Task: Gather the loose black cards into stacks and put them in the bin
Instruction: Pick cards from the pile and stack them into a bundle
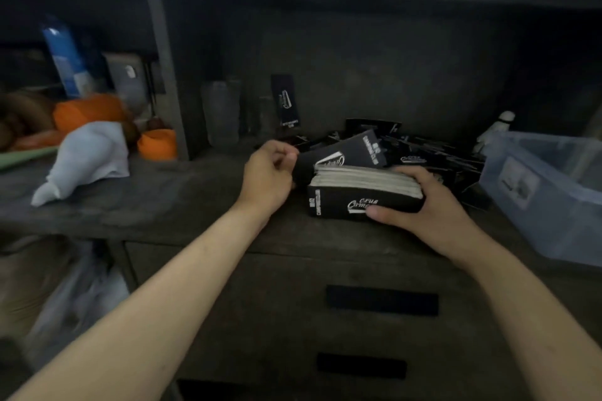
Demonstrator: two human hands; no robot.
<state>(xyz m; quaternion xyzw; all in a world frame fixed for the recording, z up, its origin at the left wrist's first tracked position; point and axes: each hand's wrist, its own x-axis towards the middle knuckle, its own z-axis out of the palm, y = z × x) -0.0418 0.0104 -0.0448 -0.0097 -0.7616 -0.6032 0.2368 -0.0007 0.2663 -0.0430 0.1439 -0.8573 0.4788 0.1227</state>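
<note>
Dim, murky light; soft blur throughout, with wide-angle bending at edges.

Dark grey surface, seen from the front, with a back wall and an upright divider toward the left. Left part: a white cloth lying crumpled, and an orange cup just beside the divider's foot. Rear centre: clear glass vessels, blurred, and one upright card against the back wall. Right of centre: a heap of loose black cards; in front of it a stack standing on its long edge, pale edges upward, with a tilted card just behind. Far right: a translucent bin, touching the heap's edge or just beside it; a small white object stands behind it.
</note>
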